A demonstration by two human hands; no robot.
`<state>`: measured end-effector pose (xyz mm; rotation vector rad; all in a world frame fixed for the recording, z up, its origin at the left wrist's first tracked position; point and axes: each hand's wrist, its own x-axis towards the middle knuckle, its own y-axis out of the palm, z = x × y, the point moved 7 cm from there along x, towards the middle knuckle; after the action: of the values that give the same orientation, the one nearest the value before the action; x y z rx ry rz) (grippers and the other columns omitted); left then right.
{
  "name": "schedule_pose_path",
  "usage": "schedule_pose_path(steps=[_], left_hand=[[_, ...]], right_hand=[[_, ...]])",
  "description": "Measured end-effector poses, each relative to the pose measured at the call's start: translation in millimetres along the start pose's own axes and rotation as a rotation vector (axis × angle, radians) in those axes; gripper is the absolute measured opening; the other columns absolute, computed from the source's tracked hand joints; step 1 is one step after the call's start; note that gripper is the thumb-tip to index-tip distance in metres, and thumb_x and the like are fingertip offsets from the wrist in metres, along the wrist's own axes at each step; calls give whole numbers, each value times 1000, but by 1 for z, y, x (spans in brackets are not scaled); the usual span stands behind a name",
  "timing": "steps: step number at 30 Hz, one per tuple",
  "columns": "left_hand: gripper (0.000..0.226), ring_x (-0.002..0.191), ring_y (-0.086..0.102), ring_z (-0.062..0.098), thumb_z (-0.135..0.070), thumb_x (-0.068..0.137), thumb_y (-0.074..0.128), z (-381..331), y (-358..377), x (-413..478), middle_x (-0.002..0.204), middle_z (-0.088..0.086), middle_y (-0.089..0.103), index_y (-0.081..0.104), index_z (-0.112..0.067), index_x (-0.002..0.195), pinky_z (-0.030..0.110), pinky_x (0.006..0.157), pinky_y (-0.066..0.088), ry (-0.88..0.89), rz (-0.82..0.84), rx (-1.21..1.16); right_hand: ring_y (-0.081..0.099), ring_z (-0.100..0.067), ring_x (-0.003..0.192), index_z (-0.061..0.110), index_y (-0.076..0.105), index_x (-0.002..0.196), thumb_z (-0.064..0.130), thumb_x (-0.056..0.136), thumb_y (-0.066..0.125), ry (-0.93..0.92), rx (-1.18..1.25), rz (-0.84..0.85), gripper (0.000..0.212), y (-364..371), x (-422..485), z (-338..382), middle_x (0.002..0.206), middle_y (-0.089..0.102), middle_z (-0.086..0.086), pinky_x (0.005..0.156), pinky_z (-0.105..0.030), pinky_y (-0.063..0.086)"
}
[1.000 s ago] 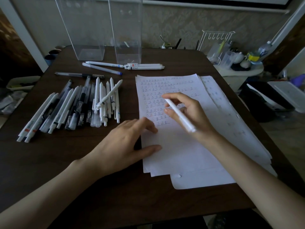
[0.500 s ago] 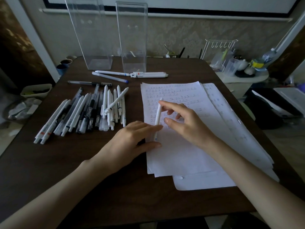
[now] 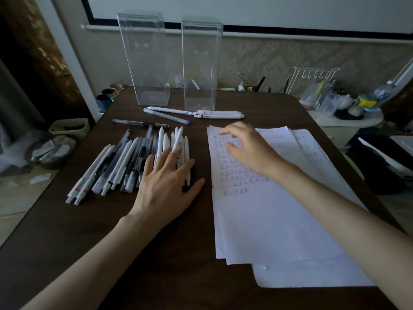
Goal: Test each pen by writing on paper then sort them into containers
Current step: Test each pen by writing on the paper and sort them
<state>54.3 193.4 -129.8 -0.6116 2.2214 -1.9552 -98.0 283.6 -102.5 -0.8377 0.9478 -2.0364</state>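
Both hands are now free of the white pen that the right hand held over the paper (image 3: 268, 220) a second ago and was passing toward the left half a second ago. The left hand (image 3: 165, 177) has swung off the sheet's edge to about 9 o'clock on the table (image 3: 111, 253). It lies flat on the right end of the pile of pens (image 3: 116, 162), fingers straight and spread, its grip closed on nothing, the fingertips resting on white barrels.

The right hand (image 3: 248, 148) has moved up the sheet toward 1 o'clock and hovers over the top rows of written marks. It is blurred, with fingers loosely bent, and no pen shows in its grip.

Which barrel is the one just tried cannot be told; it may lie under the left palm or among the other white pens. It has gone into neither the left container (image 3: 143, 59) nor the right container (image 3: 201, 63) at 12 o'clock, both of which look empty. The loose pens (image 3: 216, 114) lying in front of them look unchanged.

That pen's test seems to be over, but its sorting is not seen done. The left hand looks set to draw the next pen from the pile, which is still large.
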Motion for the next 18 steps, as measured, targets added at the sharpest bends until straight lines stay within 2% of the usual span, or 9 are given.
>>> schedule_pose_path(steps=[2,4,8,13,18], left_hand=[[64,143,4,19,-65,87,33,1,1,0,155,1,16,31,-34,143,44,116,6,-6,5,-18],[65,143,5,18,-65,87,32,1,1,0,155,0,18,30,-34,143,41,116,7,-5,-3,-37],[64,143,12,20,-66,88,31,1,2,0,153,3,24,34,-32,142,39,113,9,13,-22,-39],[66,137,30,27,-66,84,30,2,3,1,144,9,40,48,-27,134,42,108,22,24,-31,2],[66,134,34,29,-65,85,30,0,5,1,141,10,44,52,-24,131,45,106,26,36,-33,21]], right_hand=[[42,-18,122,9,57,123,6,94,47,8,-110,-36,32,1,35,-12,129,53,-4,100,-22,29],[44,-23,120,8,56,125,4,94,43,40,-212,-51,34,3,66,-25,130,53,-8,99,-30,32],[46,-25,114,9,55,125,11,97,43,65,-312,-12,30,17,100,-43,125,54,-9,90,-31,36],[46,-25,106,12,57,109,21,95,52,59,-403,-36,17,23,110,-48,111,52,-9,82,-34,37],[47,-27,101,7,54,106,22,98,46,-19,-515,-7,18,24,103,-43,109,50,-11,82,-36,37]])
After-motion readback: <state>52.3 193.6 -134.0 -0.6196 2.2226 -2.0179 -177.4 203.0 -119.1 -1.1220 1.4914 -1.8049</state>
